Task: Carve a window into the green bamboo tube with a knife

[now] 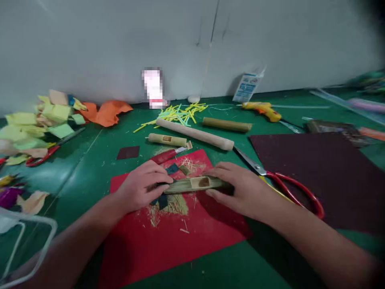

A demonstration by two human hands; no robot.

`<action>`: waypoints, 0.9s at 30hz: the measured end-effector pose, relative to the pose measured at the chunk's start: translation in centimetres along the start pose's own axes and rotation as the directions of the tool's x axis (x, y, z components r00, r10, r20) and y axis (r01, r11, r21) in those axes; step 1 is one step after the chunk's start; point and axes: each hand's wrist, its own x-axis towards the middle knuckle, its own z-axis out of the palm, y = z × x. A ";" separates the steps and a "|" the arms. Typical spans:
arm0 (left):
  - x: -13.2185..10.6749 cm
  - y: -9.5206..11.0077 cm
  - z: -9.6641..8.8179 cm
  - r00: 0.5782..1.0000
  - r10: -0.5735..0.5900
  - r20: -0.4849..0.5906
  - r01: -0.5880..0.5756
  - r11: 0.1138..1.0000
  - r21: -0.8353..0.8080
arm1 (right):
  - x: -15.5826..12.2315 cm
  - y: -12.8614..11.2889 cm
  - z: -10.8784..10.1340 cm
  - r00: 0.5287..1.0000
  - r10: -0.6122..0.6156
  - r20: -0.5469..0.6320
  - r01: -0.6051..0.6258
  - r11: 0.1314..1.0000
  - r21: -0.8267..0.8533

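A greenish bamboo tube point(183, 185) with a rectangular window cut in its side lies level between my hands, over a red sheet point(168, 257). My left hand point(147, 182) is closed at the tube's left end, and something dark shows by its fingertips. Around the right end, thumb below and fingers above, my right hand point(233, 184) is closed. Small dark scraps point(163, 201) and pale shavings point(177, 205) lie under and in front of the tube. Just beyond my left hand rests a red-handled craft knife point(168, 155).
Behind are a second windowed bamboo tube point(177, 139), a wooden rod point(195, 133), another bamboo piece point(227, 124) and yellow-green strips point(180, 114). Red-handled scissors point(281, 180) lie right, beside a dark sheet point(306, 160). A yellow glue gun point(264, 110) lies farther back; paper scraps point(54, 114) lie left.
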 end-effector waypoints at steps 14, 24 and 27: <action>-0.1 0.5 0.6 0.969 -0.075 -0.237 0.144 0.946 0.291 | -0.9 -3.7 1.2 0.970 0.068 -0.235 -0.147 0.929 -0.338; 0.4 -0.1 1.9 0.985 -0.034 -0.171 0.081 0.957 0.279 | -1.1 -4.6 2.4 0.976 0.156 -0.155 -0.196 0.934 -0.300; 0.3 0.4 2.2 0.986 -0.019 -0.167 0.065 0.960 0.271 | -1.1 -4.9 2.8 0.977 0.183 -0.111 -0.208 0.936 -0.284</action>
